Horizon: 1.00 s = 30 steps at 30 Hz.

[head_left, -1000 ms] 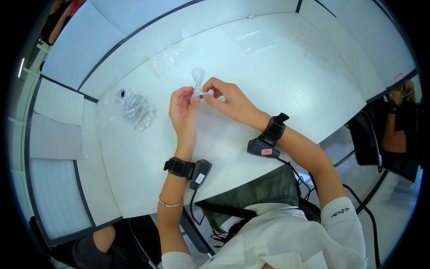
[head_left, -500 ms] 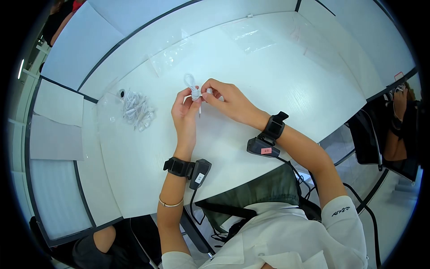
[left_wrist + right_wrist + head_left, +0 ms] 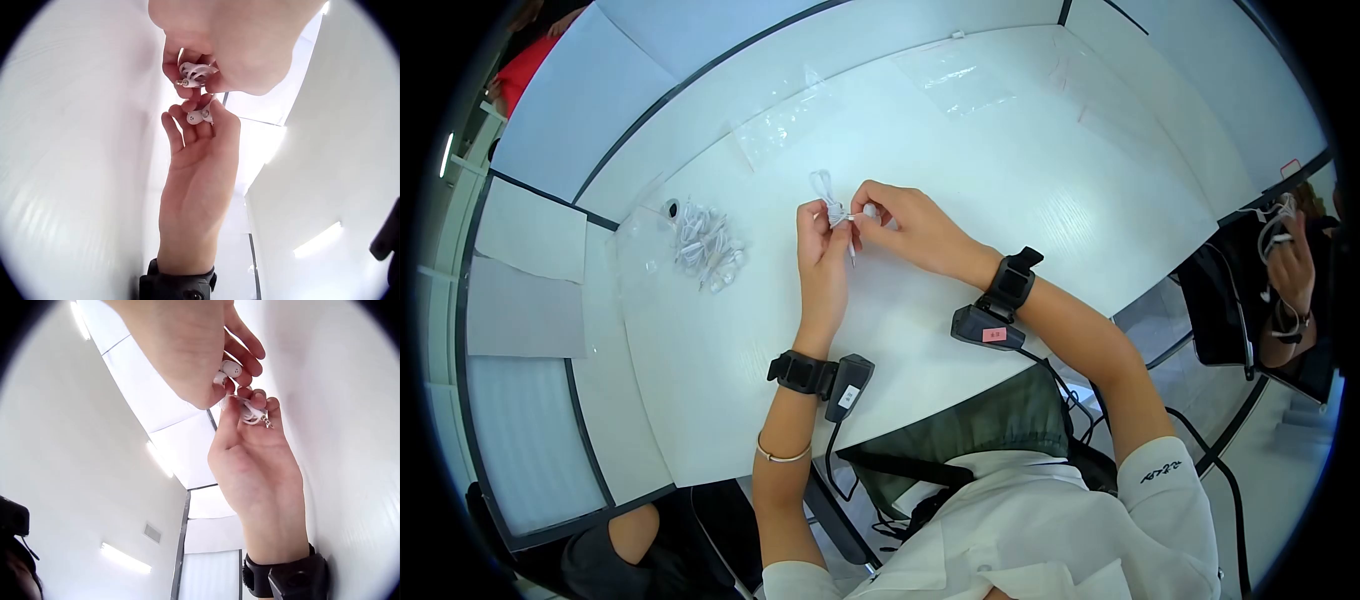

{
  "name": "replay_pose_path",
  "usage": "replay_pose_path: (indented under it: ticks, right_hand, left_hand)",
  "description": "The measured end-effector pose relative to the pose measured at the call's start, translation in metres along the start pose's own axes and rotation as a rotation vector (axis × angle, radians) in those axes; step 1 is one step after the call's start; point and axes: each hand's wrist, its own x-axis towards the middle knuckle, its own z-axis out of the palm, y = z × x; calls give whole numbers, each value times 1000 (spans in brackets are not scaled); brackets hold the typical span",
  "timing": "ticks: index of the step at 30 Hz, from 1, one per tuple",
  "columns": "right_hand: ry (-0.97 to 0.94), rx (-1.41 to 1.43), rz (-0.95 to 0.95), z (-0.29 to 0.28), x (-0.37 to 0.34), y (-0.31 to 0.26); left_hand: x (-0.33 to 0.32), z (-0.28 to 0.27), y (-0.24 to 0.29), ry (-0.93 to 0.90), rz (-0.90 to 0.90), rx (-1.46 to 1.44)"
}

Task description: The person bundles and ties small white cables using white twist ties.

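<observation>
My left hand [image 3: 823,270] grips a coiled white earphone cable [image 3: 821,184], a loop of it standing out beyond the fingertips. Its metal plug [image 3: 267,422] pokes out beside those fingers in the right wrist view. Close on the right, my right hand [image 3: 915,225] pinches the earbud end of the cable between thumb and forefinger. White earbuds [image 3: 199,117] show at that hand's fingers in the left wrist view. Both hands meet above the white table [image 3: 1000,200], fingertips nearly together. Fingers hide part of the coil.
Left of my hands lies a pile of white earphones [image 3: 708,245], with a small dark round object [image 3: 671,208] by it. Flat clear plastic bags [image 3: 955,82] lie toward the back. White panels [image 3: 730,85] border the table. Another person's hand [image 3: 1290,260] holds white cable at far right.
The coil has come slightly down and left, its loop leaning left. My left hand has turned and shifted a little right, and the plug end now hangs below the fingers.
</observation>
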Motion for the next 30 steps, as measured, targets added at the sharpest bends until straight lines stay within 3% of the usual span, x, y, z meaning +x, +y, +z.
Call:
replay_pose_path:
  ticks: [6,13,16,30]
  right_hand:
    - [-31,64,-14,2,-2,-2]
    - [-25,-11,23,-2,-3,-9]
    - [-20,-23,23,-1,-2,-5]
    - [38,-68,-8,0,-2,0]
  left_hand:
    - [-2,3,9,78,-58,-23]
    - [-1,4,5,120,10,20]
    - [1,-2,3,30,25,14]
    - [1,2,5,68,37,23]
